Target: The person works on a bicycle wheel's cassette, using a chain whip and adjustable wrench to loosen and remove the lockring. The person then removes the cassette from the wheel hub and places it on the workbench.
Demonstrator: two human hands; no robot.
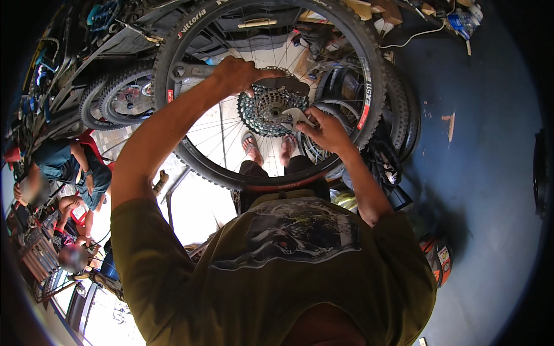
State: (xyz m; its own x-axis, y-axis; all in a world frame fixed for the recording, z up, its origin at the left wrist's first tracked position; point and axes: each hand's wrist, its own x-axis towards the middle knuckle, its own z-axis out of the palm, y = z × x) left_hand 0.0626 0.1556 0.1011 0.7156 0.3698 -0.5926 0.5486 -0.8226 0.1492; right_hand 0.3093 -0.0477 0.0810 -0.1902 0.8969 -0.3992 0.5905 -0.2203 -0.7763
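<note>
A bicycle wheel with a knobby black tyre (162, 75) stands upright in front of me, its cassette (262, 109) facing me. Across the upper part of the cassette lies a chain whip (193, 71), its grey handle pointing left. My left hand (238, 76) is closed around it, one finger stretched along the top of the sprockets. At the cassette's centre a grey wrench (296, 117) meets the hub. My right hand (328, 131) grips that wrench from the right, fingers bent around it. The wrench's far end is partly hidden by my fingers.
More bicycle wheels (124, 95) lean at the left, and others stand behind on the right. A blue wall (479, 132) rises at the right. Two people sit at the lower left, one in dark blue clothes (57, 158). An orange and black object (441, 262) lies by the wall.
</note>
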